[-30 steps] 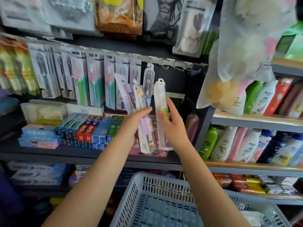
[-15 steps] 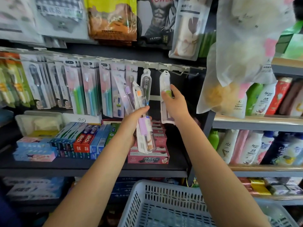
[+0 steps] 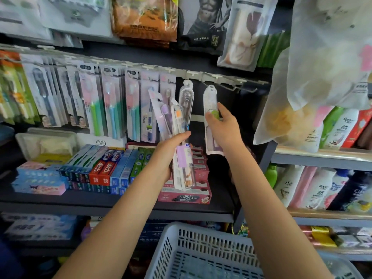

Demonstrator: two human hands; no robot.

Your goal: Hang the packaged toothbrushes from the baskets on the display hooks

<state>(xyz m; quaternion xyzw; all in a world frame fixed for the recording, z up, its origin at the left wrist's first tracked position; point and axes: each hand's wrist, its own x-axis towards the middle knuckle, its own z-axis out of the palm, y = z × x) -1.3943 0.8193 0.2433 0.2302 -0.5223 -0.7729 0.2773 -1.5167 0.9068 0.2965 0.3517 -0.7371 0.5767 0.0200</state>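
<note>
Up at the hook rail, both hands holding packaged toothbrushes.

Right hand [image 3: 222,131] closed in a narrow grip round the middle of a single white pack [image 3: 210,109], thumb on its front beside the green patch, the pack's top hole right at an empty wire hook [image 3: 229,86]; cannot tell whether threaded on. Left hand [image 3: 169,156], lower and to the left of it, wrapped round the lower end of a fanned bunch of packs [image 3: 177,141], tops leaning up-left. Between the two grips, a clear pack [image 3: 186,99] hanging from the rail. Below both forearms, a white slotted basket [image 3: 201,244], contents blurred; a second basket's rim [image 3: 340,264] at the lower right. Under the left grip, toothpaste boxes [image 3: 104,168] stacked on the dark shelf [image 3: 80,202].
</note>
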